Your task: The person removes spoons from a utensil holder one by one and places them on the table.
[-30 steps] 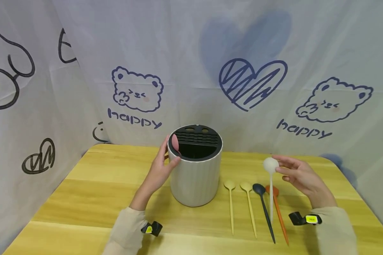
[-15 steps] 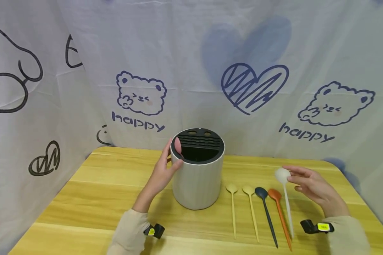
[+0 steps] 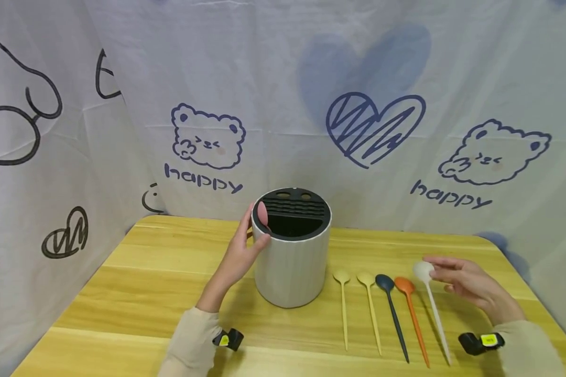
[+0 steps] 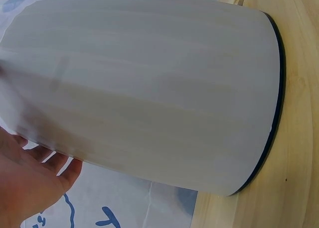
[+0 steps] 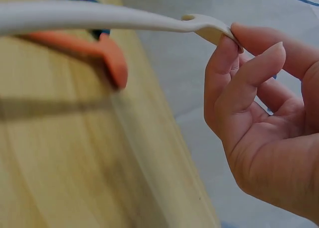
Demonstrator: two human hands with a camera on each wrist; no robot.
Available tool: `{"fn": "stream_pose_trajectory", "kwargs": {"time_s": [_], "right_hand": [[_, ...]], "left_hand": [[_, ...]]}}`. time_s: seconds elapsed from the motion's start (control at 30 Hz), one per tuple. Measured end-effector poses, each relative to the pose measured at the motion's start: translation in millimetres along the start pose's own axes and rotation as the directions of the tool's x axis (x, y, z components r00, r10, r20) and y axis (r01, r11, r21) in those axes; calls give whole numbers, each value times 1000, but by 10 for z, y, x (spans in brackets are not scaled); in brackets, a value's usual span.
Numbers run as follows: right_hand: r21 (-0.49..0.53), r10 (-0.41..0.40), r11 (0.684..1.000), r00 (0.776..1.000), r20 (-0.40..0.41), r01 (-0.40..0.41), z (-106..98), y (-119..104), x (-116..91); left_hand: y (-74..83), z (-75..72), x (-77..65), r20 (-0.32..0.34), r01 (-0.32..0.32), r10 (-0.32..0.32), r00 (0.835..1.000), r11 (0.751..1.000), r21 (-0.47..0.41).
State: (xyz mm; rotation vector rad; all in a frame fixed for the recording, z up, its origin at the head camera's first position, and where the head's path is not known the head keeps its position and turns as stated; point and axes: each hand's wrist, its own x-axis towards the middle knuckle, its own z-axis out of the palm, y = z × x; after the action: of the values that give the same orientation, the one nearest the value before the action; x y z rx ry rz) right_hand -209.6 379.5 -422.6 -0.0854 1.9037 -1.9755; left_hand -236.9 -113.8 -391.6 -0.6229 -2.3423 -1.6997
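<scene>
Between finger and thumb, my right hand (image 3: 476, 285) pinches the bowl of a white long-handled spoon (image 3: 436, 311). In the right wrist view the spoon's shaft (image 5: 99, 17) stretches left, raised over the wooden table. My left hand (image 3: 238, 255) grips the upper left side of a ribbed, off-white utensil holder (image 3: 290, 275), thumb in front and fingers behind. The holder has a black slotted top (image 3: 294, 208), and a pink spoon (image 3: 262, 213) stands in its left side. Much of the holder's wall fills the left wrist view, with the left fingertips (image 4: 72, 171) against it.
Right of the holder lie two yellow spoons (image 3: 344, 309) (image 3: 372, 309), a dark blue spoon (image 3: 393, 309) and an orange spoon (image 3: 414, 314), side by side with handles toward me. A printed white cloth (image 3: 283, 157) hangs behind the wooden table (image 3: 170, 293).
My right hand has carried the white spoon rightward and lower, from over the blue and orange spoons to the right of the orange one. My left hand has stayed on the utensil holder.
</scene>
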Motion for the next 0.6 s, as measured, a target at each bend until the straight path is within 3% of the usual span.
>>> {"fn": "stream_pose_trajectory", "kwargs": {"time_s": [0.17, 0.6], "right_hand": [[-11, 33, 999, 999, 28, -33, -59, 64, 7], [-57, 150, 986, 986, -80, -155, -118, 225, 24]], "left_hand": [[6, -2, 7, 0, -3, 3, 1000, 1000, 3], [12, 0, 0, 1, 4, -4, 1000, 1000, -5]]}}
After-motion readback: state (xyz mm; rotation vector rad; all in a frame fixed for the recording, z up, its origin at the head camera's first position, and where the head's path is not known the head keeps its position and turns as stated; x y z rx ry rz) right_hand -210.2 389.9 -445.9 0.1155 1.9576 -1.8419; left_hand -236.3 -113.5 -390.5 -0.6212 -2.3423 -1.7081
